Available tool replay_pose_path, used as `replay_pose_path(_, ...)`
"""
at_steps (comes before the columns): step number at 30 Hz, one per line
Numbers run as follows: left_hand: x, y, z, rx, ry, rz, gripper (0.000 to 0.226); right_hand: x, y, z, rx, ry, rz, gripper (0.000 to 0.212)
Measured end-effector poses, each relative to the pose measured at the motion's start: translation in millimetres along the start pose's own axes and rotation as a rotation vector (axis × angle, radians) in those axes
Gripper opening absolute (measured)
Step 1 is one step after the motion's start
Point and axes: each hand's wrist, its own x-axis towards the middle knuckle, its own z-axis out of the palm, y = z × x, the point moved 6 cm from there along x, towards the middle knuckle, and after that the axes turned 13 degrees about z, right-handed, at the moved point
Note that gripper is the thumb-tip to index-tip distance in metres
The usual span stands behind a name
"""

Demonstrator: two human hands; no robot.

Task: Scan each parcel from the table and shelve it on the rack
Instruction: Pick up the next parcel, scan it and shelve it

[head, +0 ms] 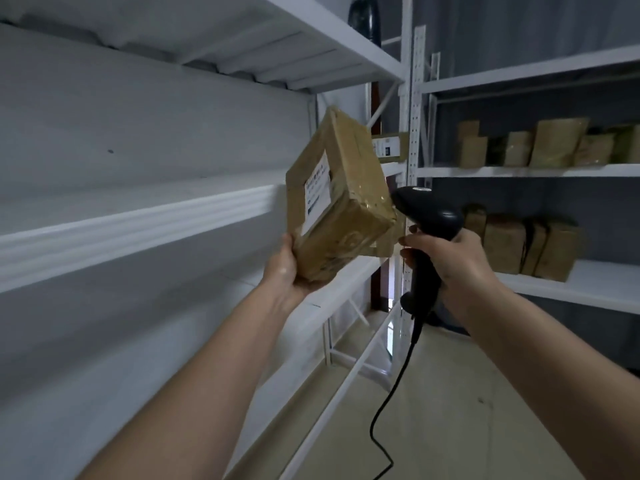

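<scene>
Taped cardboard parcel point(341, 199): held tilted beside white rack point(138, 230), lower end cupped in left hand point(287, 271). Likely light, rigid, slick tape; support from beneath. Right hand point(450, 268) clamped on barcode scanner point(427, 233).

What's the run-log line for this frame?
left hand: holds parcel | right hand: grips scanner | parcel: tilted, unshelved, at rack
</scene>
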Motion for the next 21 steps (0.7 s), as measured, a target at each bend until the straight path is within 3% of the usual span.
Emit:
replay_pose_path(8,82,8,59,0.075,-0.01,0.037,0.044,95,-36,21,0.172,-0.049,0.023,0.019)
replay_pose_path(14,164,6,99,0.134,-0.022,0.135,0.037,188,-62,45,0.306,-0.137,-0.017,0.035)
replay_pose_path(18,244,-1,144,0.183,-0.007,0.24,0.033,277,-77,50,0.384,-0.174,-0.039,0.014)
replay_pose_path(21,313,-10,182,0.373,0.029,0.368,0.036,350,-89,53,0.397,-0.252,-0.048,0.012)
